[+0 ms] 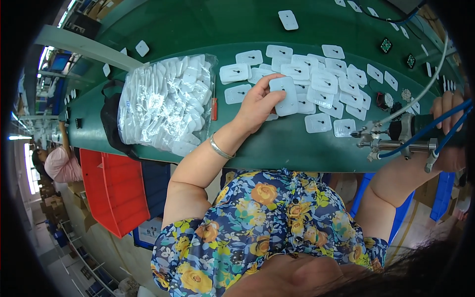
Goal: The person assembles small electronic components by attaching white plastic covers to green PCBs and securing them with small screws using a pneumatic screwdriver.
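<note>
My left hand [257, 105] pinches a white plastic plate [286, 106] with rounded corners, thumb on its face, above the green bench. Beneath and beyond it, many similar white plates [324, 82] lie in an overlapping spread, most with a small dark piece at the middle. At the far right, my right hand [447, 111] has its fingers curled round a dark cylindrical tool [420, 126]. Metal fittings [391, 144] and blue hoses [452, 126] run along that tool. The hand's grip is partly hidden by the hoses and the dark picture rim.
A clear bag [166, 101] full of white plates stands left on the green bench [277, 148], beside a black bag [111, 119] and a red-handled screwdriver [214, 109]. Below sits a red bin [118, 193]. Another person [62, 161] is at far left. A dark round part [383, 100] lies right.
</note>
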A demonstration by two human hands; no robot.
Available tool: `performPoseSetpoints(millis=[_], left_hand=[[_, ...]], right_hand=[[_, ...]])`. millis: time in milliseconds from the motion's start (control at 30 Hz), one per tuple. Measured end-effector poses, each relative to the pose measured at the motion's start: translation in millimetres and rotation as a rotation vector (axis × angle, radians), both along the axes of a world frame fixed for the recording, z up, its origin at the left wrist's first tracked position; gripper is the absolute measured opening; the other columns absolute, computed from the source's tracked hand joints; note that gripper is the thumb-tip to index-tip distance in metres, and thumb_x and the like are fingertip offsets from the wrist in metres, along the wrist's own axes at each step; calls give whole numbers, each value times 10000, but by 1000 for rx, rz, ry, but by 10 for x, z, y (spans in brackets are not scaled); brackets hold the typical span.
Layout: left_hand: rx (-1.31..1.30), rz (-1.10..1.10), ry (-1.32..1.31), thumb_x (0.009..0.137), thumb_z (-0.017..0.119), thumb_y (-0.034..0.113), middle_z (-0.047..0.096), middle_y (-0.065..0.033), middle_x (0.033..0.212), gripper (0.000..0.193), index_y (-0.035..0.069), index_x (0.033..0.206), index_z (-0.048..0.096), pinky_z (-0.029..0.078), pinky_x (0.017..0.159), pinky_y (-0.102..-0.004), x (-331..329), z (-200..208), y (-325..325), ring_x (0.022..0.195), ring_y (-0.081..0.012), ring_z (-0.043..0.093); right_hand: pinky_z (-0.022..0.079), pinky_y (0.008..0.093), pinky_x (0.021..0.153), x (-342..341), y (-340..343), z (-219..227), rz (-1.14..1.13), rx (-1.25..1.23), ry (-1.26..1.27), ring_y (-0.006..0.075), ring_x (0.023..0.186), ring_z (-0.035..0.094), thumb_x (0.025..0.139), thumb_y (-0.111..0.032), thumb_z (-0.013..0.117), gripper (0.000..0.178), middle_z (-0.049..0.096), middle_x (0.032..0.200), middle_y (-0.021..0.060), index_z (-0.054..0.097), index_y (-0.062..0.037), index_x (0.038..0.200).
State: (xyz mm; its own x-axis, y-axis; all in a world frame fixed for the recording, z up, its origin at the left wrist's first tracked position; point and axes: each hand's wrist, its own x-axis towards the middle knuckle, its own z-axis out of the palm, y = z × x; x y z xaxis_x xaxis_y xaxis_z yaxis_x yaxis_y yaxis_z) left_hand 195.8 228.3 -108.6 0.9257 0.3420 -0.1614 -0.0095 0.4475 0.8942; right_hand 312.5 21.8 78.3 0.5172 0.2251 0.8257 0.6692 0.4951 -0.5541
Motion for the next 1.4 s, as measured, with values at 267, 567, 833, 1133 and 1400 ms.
performPoseSetpoints(millis=[267, 567, 833, 1133, 1400], left_hand=[[220, 60, -7, 809, 577, 123, 561, -58, 970, 381, 30, 1166, 479, 464, 726, -252, 303, 181, 333, 864, -112, 536], [813, 267, 343, 782, 634, 254, 582, -147, 1096, 485, 53, 1203, 502, 447, 833, -333, 1318, -458, 2336, 987, -254, 559], [1596, 343, 387, 768, 625, 395, 548, -200, 1132, 627, 4, 1231, 466, 442, 864, -348, 1479, -117, 2022, 998, -292, 563], [1175, 96, 461, 729, 653, 360, 574, -176, 1107, 688, 21, 1272, 401, 443, 857, -355, 2157, -324, 1380, 1019, -302, 557], [1006, 135, 164, 744, 654, 184, 589, -135, 1004, 555, 68, 1239, 433, 520, 702, -320, 1841, -140, 1083, 888, -218, 606]], right_hand=[[320, 183, 392, 415, -190, 0, 133, -41, 128, 81, 469, 420, 826, -544, 490, 573, 480, 603, 7, 481, -27, 1074], [354, 215, 614, 860, -694, -72, 314, -156, 348, 74, 649, 419, 776, -418, 598, 813, 448, 786, 12, 230, 81, 1300], [342, 179, 401, 775, -200, 19, -104, -83, 52, 90, 475, 442, 821, -578, 482, 684, 502, 616, 34, 404, 14, 1155], [372, 195, 421, 578, 246, 341, -121, -109, 114, 92, 485, 437, 849, -510, 472, 611, 490, 616, 42, 388, -9, 1188], [322, 221, 601, 683, -274, 362, 338, -201, 442, 69, 657, 389, 772, -379, 607, 761, 453, 785, 6, 285, 111, 1257]])
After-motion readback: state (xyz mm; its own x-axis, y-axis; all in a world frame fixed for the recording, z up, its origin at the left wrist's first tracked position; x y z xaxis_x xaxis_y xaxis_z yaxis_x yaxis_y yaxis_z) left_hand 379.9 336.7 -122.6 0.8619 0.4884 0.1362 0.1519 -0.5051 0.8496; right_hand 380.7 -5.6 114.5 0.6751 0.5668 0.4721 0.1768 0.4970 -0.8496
